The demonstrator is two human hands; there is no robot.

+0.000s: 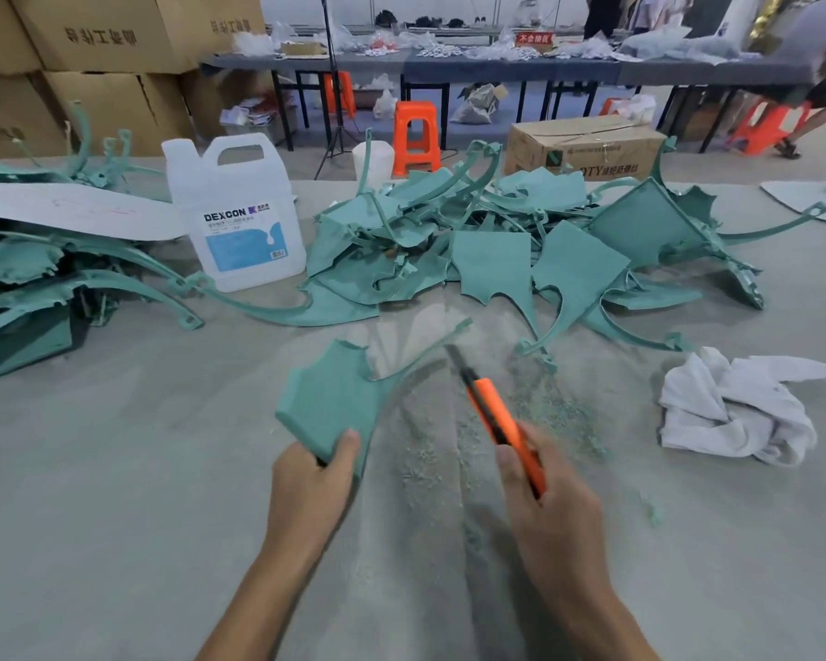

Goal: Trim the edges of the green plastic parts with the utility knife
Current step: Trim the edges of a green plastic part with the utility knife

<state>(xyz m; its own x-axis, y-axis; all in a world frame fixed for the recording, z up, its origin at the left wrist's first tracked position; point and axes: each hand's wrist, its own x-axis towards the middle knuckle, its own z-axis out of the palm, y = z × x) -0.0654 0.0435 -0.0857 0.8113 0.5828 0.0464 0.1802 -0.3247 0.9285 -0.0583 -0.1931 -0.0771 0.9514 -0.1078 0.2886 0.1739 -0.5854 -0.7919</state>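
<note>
Trimming a green plastic part (pixel 335 403), held at frame centre.
Left hand (pixel 313 474) pinches its lower edge; right hand (pixel 544 508) grips the orange utility knife (pixel 499 422), blade blurred, seemingly near the curved arm. Cut away from fingers.

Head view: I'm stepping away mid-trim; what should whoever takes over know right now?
Left hand grips a green part by its lower corner.
Right hand grips the utility knife, blade out, beside the part's thin curved arm; contact blurred.
Green shavings on the table: some trimming done.
Pile of green parts behind and a stack far left; which are trimmed, cannot tell.
</note>
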